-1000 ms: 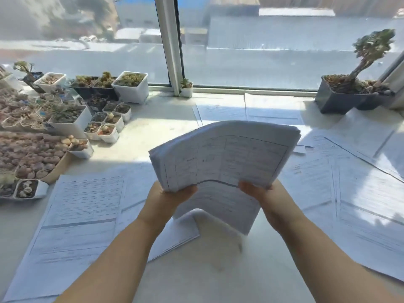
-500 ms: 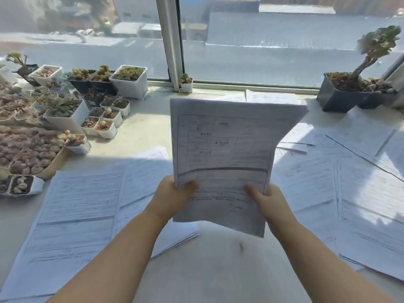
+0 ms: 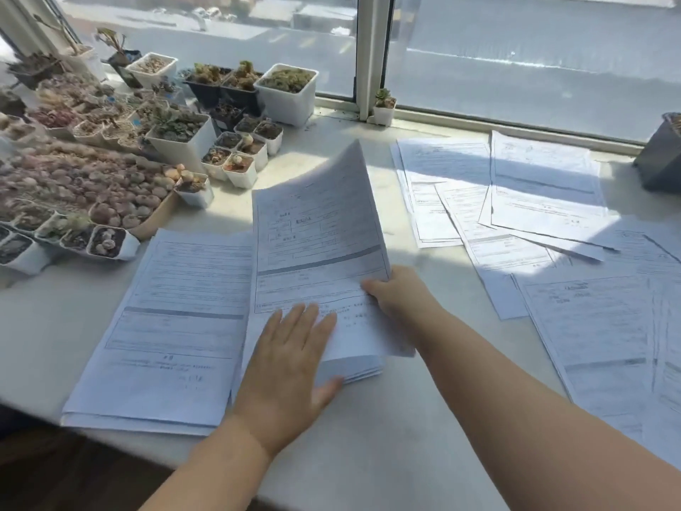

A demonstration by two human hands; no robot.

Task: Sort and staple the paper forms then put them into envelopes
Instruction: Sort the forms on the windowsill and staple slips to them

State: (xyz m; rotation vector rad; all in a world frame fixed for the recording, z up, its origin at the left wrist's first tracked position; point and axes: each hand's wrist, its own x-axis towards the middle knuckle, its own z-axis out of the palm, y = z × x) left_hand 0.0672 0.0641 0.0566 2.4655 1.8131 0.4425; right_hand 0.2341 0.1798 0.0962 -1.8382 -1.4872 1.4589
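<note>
Head view: sorting looks to be the step in hand, with no stapler or envelopes in sight. The left hand (image 3: 291,366) lies flat, fingers straight and spread, pressing the stack of forms (image 3: 353,359) onto the table (image 3: 368,448). The right hand (image 3: 400,291) pinches the right edge of the top sheet (image 3: 317,230), which curls upward off the stack. Another pile (image 3: 173,326) lies just left; loose forms (image 3: 545,201) spread to the right. Next, I judge, the lifted sheet needs carrying to its matching pile while the left hand steadies the rest.
</note>
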